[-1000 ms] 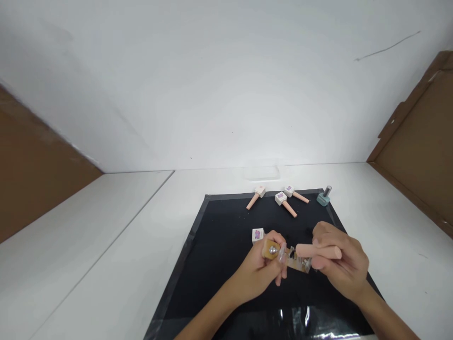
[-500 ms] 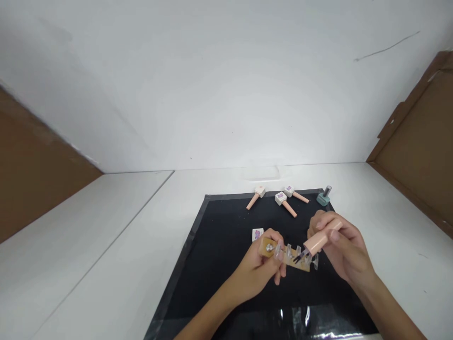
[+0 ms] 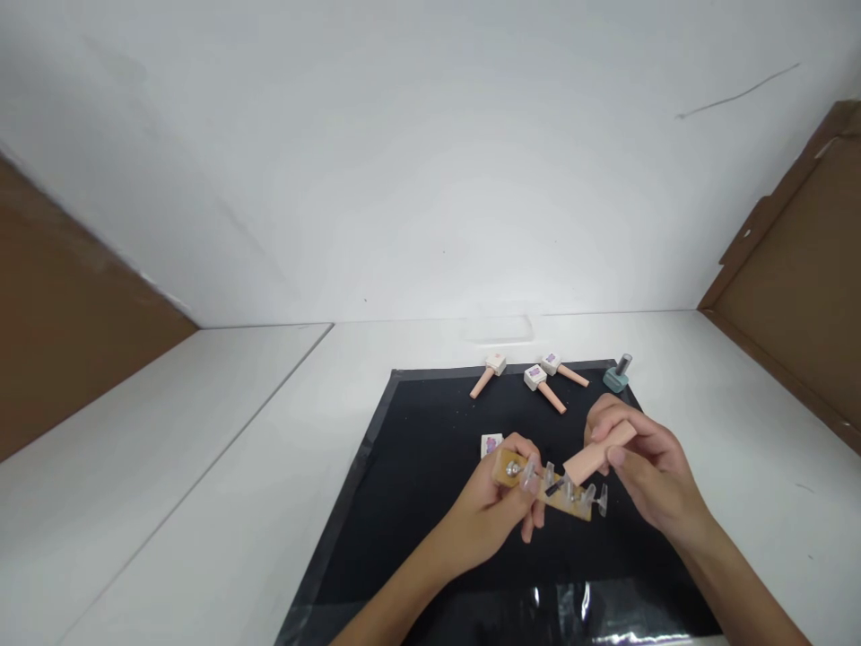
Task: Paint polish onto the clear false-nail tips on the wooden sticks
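Note:
My left hand [image 3: 501,493] is closed round the left end of a wooden nail-tip stand [image 3: 569,505], which carries a row of clear false nail tips [image 3: 590,496]. In my right hand [image 3: 649,475] is a nail polish brush with a pink cap-handle [image 3: 598,451], pinched between thumb and fingers. Its dark bristles [image 3: 555,487] point down and left, close over the nail tips; whether they touch one cannot be told. Just behind my left hand stands a white polish bottle [image 3: 491,444] with a purple label, partly hidden by the fingers.
Pink-capped white bottles lie on the black mat [image 3: 417,467]: one at the back left [image 3: 496,363], two at the back middle [image 3: 536,377]. A teal bottle with a grey cap [image 3: 616,377] stands at the mat's back right corner. Behind is a clear tray [image 3: 501,330]; brown cardboard [image 3: 794,269] stands right.
My right hand has tilted the brush flatter and shifted it slightly left, so the bristles sit a little further left over the nail tips. My left hand holds the stand nearly still.

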A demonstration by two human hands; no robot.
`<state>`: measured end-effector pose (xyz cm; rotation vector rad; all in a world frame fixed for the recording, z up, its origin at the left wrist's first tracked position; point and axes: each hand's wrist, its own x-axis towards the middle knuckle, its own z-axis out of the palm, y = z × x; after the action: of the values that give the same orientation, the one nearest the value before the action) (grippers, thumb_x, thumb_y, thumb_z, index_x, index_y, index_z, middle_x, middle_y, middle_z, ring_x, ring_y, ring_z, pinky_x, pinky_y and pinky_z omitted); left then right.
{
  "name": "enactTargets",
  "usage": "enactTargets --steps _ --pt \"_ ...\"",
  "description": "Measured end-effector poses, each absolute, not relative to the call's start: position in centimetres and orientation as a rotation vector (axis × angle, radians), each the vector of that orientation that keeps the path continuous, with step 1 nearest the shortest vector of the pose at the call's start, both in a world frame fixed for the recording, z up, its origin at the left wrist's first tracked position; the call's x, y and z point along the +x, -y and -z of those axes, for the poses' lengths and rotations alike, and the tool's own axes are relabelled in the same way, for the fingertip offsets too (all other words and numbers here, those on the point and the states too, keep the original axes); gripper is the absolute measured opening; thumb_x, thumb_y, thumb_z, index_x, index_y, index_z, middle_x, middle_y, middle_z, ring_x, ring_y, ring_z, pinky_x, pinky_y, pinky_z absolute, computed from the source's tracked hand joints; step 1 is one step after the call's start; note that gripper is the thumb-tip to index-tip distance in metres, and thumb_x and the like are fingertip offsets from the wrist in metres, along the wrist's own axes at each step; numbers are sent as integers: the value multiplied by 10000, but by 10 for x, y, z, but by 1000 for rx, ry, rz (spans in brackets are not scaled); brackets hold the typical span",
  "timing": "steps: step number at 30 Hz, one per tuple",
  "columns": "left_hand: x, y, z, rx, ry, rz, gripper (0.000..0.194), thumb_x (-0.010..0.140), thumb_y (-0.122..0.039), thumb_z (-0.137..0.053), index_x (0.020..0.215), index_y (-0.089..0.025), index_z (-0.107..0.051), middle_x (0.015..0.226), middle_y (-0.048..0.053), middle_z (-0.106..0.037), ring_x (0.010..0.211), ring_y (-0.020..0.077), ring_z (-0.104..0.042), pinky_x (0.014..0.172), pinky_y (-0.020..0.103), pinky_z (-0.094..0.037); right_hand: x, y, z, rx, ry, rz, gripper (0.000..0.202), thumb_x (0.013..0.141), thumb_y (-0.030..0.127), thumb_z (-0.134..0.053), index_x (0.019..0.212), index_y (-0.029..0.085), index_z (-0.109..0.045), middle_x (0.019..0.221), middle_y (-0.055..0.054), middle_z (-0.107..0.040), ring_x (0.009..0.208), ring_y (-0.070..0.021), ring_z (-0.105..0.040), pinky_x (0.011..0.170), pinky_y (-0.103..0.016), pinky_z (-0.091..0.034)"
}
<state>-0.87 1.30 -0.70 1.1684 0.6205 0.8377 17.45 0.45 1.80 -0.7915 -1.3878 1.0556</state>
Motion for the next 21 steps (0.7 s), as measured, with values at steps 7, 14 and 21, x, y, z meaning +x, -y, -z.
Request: enactTargets --steps 7,14,21 --pt "-9 -12 6 1178 -622 -834 441 755 -598 -609 746 -206 -407 536 -61 -495 413 61 -465 384 152 -384 170 -1 -27 -802 1544 -898 172 880 381 -588 813 233 -641 754 -23 -519 657 -166 -504 570 -273 -442" --pt "-9 -13 9 1203 -609 -829 438 775 -598 -584 754 -205 -393 528 -65 -498 395 51 -443 373 140 -361 169 1 -30 -748 1733 -520 135 919 319 -516 854 228 -590 731 -23 -518 639 -178 -523 534 -292 -445" --pt "-10 -13 10 1207 -595 -830 439 773 -601 -585 773 -208 -387 529 -69 -498 394 51 -434 379 145 -360 169 2 -28 -701 1679 -536 144 933 321 -499 860 219 -570 735 -19 -500 641 -171 -510 543 -291 -447"
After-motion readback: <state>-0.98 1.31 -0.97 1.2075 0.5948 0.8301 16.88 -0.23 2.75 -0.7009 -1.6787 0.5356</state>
